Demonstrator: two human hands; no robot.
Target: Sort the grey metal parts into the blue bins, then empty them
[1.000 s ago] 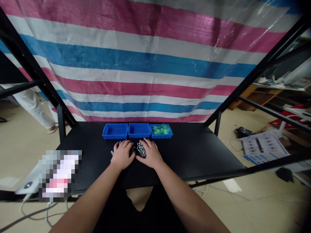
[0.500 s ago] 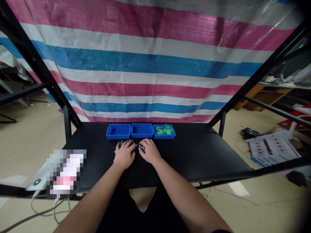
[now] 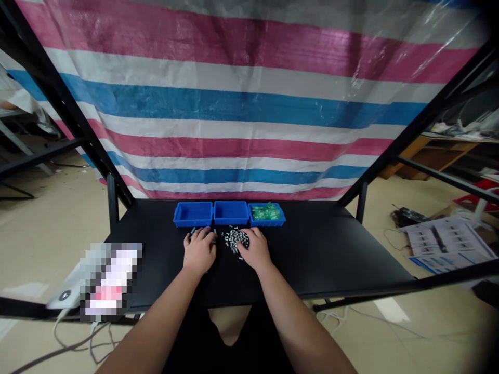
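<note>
The right hand (image 3: 256, 249), thumb and fingers apart, curves round the screw pile (image 3: 236, 240), mid-surface (image 3: 319, 259); the left hand (image 3: 199, 252) covers grey pieces (image 3: 193, 231), grip I can't tell. Risk, I judge: a hasty sweep mixes both groups.

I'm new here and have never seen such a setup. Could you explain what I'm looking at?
There is no machine: a head-worn camera looks forward and down at the wearer's bare left hand and right hand. On the black table, the left hand partly covers small grey pieces, and the right hand curves around one side of a pile of silvery, screw-like pieces. Whether either grips any is hidden. Three blue bins stand beyond in a row; the rightmost holds shiny green items. Behind hangs a striped sheet.
</note>
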